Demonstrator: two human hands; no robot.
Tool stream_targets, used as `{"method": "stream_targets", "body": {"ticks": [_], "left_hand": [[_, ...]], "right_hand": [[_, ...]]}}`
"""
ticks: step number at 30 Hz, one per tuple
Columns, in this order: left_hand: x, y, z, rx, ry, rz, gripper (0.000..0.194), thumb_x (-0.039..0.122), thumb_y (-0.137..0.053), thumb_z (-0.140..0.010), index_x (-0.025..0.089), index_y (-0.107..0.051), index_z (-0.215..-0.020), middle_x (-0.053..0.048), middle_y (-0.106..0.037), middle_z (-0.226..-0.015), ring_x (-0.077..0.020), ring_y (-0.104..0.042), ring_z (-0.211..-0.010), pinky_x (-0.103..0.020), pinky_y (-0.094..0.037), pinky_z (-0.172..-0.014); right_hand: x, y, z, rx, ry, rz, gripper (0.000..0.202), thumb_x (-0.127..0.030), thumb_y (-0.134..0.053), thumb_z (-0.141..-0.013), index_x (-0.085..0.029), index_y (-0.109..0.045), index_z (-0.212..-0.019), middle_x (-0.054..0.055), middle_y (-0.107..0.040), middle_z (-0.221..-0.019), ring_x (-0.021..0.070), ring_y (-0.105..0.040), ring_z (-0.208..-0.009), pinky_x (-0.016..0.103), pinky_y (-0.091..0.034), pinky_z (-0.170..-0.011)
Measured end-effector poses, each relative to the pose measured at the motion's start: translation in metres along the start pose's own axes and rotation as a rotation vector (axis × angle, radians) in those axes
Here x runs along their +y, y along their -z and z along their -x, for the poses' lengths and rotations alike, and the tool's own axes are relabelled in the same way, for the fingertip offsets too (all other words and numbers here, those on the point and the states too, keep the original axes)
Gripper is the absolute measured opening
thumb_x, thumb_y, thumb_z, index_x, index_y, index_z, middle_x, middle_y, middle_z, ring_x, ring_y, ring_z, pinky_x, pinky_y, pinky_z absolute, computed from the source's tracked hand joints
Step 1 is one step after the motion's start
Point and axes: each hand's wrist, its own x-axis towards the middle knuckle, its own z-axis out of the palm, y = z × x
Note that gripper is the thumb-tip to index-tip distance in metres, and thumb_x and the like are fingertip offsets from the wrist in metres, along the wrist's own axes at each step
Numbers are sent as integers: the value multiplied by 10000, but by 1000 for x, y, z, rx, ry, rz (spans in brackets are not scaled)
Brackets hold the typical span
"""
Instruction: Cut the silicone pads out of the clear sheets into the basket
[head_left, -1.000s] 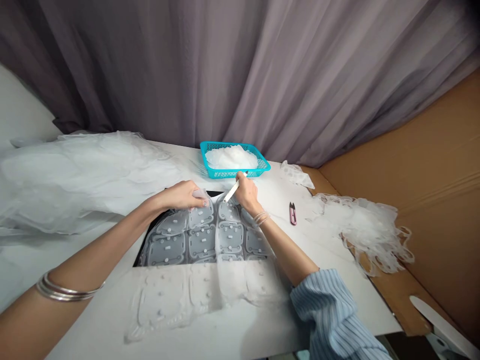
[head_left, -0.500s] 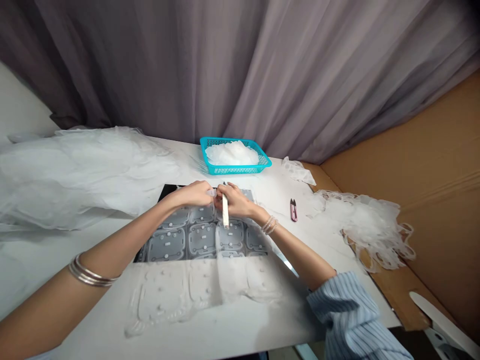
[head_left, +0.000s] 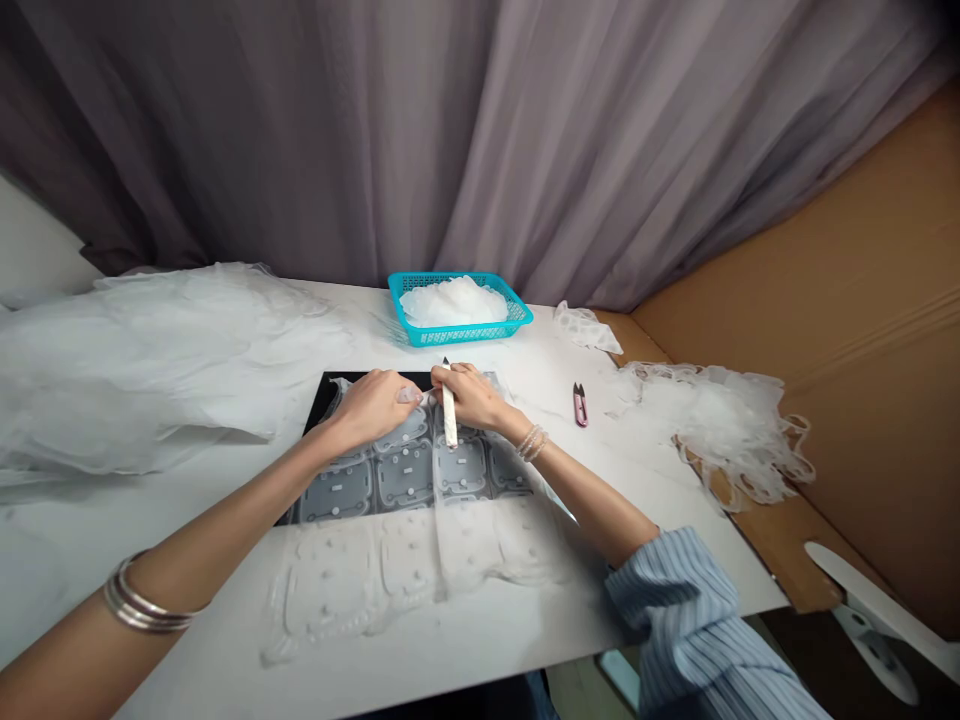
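Observation:
A translucent moulded sheet (head_left: pixel 405 470) with rounded square cells and small raised dots lies partly over a black mat (head_left: pixel 319 405); its near end spreads over the white table. My left hand (head_left: pixel 373 408) is closed at the sheet's far part, with a bit of translucent film (head_left: pixel 409 394) pinched at its fingertips. A thin strand seems to stretch from there toward my right hand (head_left: pixel 471 396). That hand is closed around a slim tool (head_left: pixel 449 415) with a white wrapped handle and a dark tip pointing away from me. Its exact kind is unclear.
A blue basket (head_left: pixel 416 337) behind the mat holds white translucent pieces. Pink thread snips (head_left: pixel 580 405) lie at right, near a heap of cut-out film scraps (head_left: pixel 720 420) by the cardboard wall (head_left: pixel 847 250). A big pile of translucent sheets (head_left: pixel 150 360) covers the table's left.
My left hand has moved left, away from my right hand, with the bit of film in its fingers. My right hand still grips the tool. The view has shifted slightly.

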Motion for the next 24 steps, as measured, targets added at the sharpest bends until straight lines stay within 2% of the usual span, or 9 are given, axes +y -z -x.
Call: {"method": "stream_targets", "body": {"ticks": [4, 8, 11, 14, 18, 21, 24], "left_hand": [[-1, -5, 10, 65, 2, -1, 315, 392, -559, -892, 136, -692, -764, 0, -626, -648, -158, -584, -676, -280, -357, -622], [-4, -13, 10, 104, 20, -2, 329, 419, -544, -914, 151, -699, -803, -20, -668, -720, -167, -599, -722, -288, -398, -642], [-7, -16, 4, 89, 21, -9, 355, 480, -559, -930, 148, -677, -892, -18, -680, -830, -170, -624, -767, -319, -483, -716], [-10, -17, -6, 44, 16, -39, 350, 484, -565, -939, 148, -659, -903, -16, -669, -839, -167, -637, -778, -348, -520, -755], [-13, -14, -15, -3, 12, -100, 314, 460, -590, -935, 154, -657, -915, -20, -670, -854, -167, -648, -799, -355, -535, -766], [-15, -10, -16, -2, 15, -133, 305, 451, -579, -944, 157, -660, -931, -26, -677, -879, -168, -649, -818, -361, -538, -781], [-15, -10, -13, 14, 16, -153, 310, 458, -574, -944, 161, -662, -935, -30, -681, -893, -173, -651, -836, -368, -534, -798]], "right_hand": [[-6, 1, 4, -3, -39, 47, 22, -233, -476, -890, -235, -497, -894, 10, -545, -711, 206, -467, -648, 284, -320, -703], [-7, 4, 7, -6, -63, 70, 65, -262, -475, -896, -238, -502, -950, 7, -544, -675, 212, -446, -595, 284, -251, -633], [-8, 9, 5, -11, -15, 64, 41, -256, -470, -897, -230, -488, -922, 21, -560, -725, 228, -501, -702, 285, -301, -684], [-11, 14, 0, -18, 77, 41, 61, -263, -504, -869, -225, -458, -880, 31, -569, -815, 238, -523, -859, 308, -360, -826], [-13, 13, -6, -15, 136, 7, 107, -247, -523, -838, -224, -419, -845, 11, -532, -793, 219, -504, -830, 331, -361, -934], [-10, 6, -8, -15, 147, -20, 94, -204, -501, -834, -228, -410, -827, -4, -516, -762, 202, -490, -781, 306, -369, -910], [-6, -3, -9, 5, 106, -35, 70, -175, -442, -858, -230, -421, -820, -2, -495, -731, 202, -482, -754, 279, -378, -806]]}}
